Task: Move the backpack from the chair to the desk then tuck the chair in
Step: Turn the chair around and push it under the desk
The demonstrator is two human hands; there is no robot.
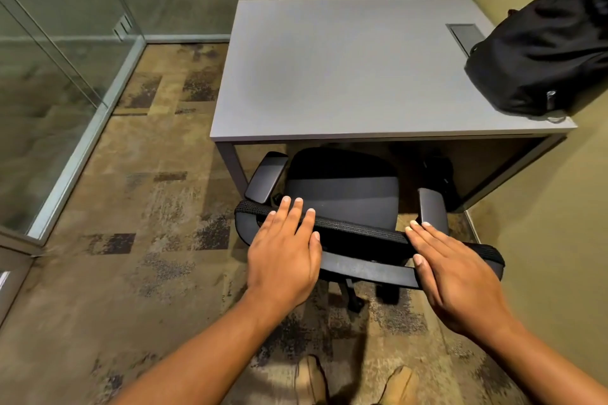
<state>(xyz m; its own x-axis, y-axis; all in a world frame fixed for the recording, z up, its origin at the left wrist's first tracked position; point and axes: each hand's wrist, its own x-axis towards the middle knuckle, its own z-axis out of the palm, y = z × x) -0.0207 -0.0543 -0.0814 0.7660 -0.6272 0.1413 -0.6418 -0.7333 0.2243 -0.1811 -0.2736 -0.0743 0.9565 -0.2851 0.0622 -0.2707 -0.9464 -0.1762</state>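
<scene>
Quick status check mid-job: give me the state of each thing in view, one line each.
backpack: on the desk's right side, leaning on the wall.
desk: top bare apart from the backpack.
chair: seat partly under the desk, backrest still outside it.
left hand: open, flat on the backrest top.
right hand: open, flat on the backrest top.

patchy brown carpet (138, 207) covers the floor; glass partitions (49, 59) stand left and far, an olive wall (559, 240) right.
</scene>
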